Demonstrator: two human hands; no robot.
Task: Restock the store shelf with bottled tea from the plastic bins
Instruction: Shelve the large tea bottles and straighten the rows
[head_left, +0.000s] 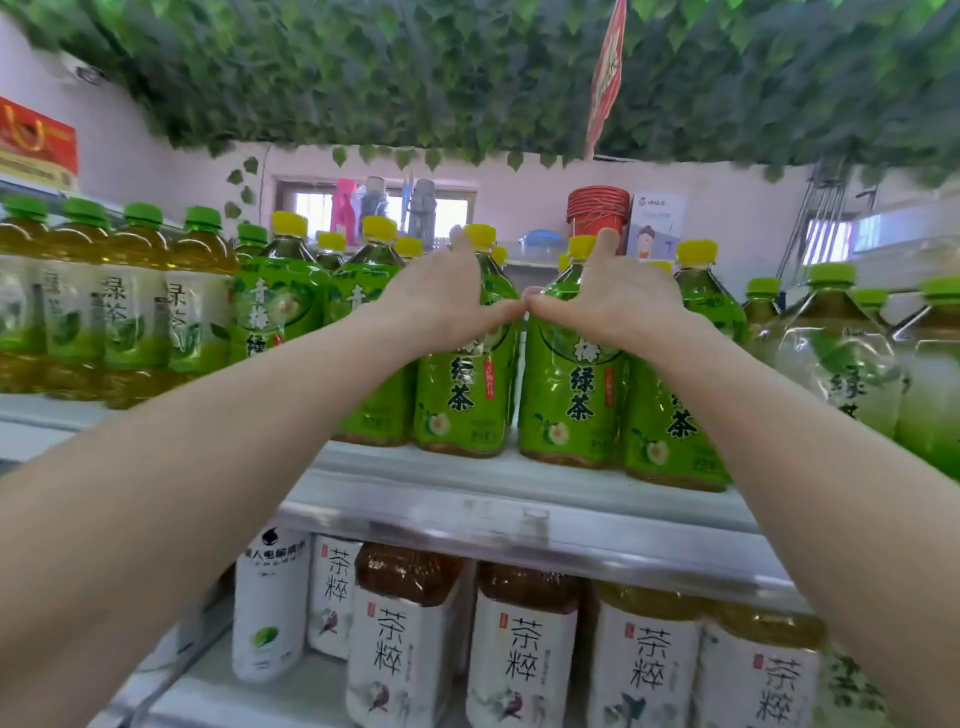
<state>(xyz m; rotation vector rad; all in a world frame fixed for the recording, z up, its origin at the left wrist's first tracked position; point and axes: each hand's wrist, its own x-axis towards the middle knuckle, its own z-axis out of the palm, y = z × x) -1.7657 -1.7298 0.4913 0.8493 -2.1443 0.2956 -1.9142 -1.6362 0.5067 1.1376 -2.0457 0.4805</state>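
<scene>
Mostly head view, only one camera
Left hand: left hand (441, 299) wraps the shoulder of a green tea bottle (465, 374), fingers curled round its far side, thumb pointing inward and touching the other thumb
Right hand: right hand (618, 301) grips the neighbouring green tea bottle (569, 384) the same way, index finger up beside the yellow cap
Held bottles: both upright, bases on the upper shelf (519, 499) close to its front edge, side by side with a thin gap between them
Step in hand: looks like the pair is being set down or pushed back into the row, cannot tell which
Upper shelf stock: more yellow-capped green bottles left, right and behind the held pair; green-capped pale-label bottles (130, 306) fill the left end; larger clear-labelled bottles (841, 364) at the right end
Lower shelf: white-label tea bottles (524, 644) lined along the front, a white can-shaped bottle (270, 603) at the left
Plastic bins: not in view, so remaining stock cannot be judged
Progress: upper shelf front row reads nearly full, judged well along; depth behind the row is hidden
Left to do: release the pair, square labels forward, fetch more if the bins hold any
Background: red buckets (597, 210) stacked behind the shelf, leafy decoration overhead
</scene>
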